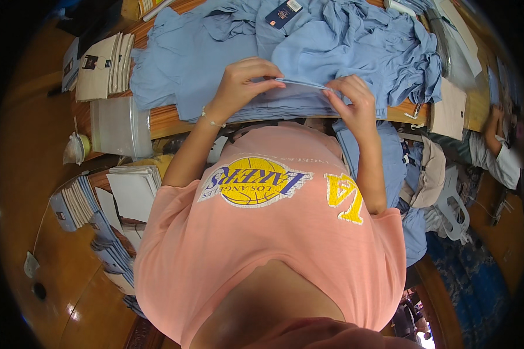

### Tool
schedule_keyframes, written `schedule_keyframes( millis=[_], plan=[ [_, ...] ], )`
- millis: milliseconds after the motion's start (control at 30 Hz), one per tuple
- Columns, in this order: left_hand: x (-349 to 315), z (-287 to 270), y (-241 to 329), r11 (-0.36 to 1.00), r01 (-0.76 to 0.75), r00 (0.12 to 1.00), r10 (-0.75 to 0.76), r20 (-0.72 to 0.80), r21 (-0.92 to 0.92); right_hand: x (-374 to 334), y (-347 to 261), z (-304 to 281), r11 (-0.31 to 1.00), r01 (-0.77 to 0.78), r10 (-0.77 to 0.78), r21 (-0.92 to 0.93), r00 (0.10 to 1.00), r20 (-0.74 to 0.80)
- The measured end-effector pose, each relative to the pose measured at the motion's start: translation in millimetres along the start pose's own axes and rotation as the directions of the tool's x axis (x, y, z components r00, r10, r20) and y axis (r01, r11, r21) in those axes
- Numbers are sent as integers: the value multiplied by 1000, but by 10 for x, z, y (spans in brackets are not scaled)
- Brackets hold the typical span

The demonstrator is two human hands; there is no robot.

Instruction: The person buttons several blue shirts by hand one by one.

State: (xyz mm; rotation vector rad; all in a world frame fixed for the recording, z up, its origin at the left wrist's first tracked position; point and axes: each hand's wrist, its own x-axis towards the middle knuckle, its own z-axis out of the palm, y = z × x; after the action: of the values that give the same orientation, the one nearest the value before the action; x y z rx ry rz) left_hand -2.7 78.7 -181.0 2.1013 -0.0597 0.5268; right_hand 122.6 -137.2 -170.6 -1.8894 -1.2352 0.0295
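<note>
Light blue garments [215, 64] lie spread in a layered heap on the wooden table in front of me. Between my two hands a narrow folded edge of blue cloth [304, 84] is stretched almost level. My left hand [247, 81] pinches its left end between thumb and fingertips; a beaded bracelet [211, 120] circles that wrist. At the other end, my right hand [351, 100] pinches the cloth the same way. A dark blue hang tag [283, 14] with a white label rests on the heap beyond my hands.
Folded beige garments [103, 67] stack at the table's left, above clear plastic bags [121, 128]. Folded blue garments [112, 250] and white cards [135, 192] pile lower left. A beige piece [448, 107] lies right; blue clothes [378, 151] hang below. Another person's arm [494, 131] shows far right.
</note>
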Motion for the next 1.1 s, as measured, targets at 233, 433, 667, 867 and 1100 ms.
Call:
schedule_keyframes(
  millis=[233,433,667,867,1100],
  plan=[
    [-31,6,-24,1000,-23,1000,23,3,-14,-32,1,32,1000,-6,6,11,1000,-15],
    [-56,10,-40,999,-44,999,44,-12,-10,-31,-37,26,1000,7,-7,-4,1000,-11],
    [-75,0,0,1000,-5,999,4,-32,-25,-48,-22,41,999,34,-34,-13,999,-9],
    [-66,-8,-5,1000,-26,999,25,-28,-6,-58,13,46,998,62,-62,1,998,-6],
    [-74,18,-24,1000,7,1000,-8,-23,-18,-73,8,28,999,49,-49,-1,999,6]
  ],
)
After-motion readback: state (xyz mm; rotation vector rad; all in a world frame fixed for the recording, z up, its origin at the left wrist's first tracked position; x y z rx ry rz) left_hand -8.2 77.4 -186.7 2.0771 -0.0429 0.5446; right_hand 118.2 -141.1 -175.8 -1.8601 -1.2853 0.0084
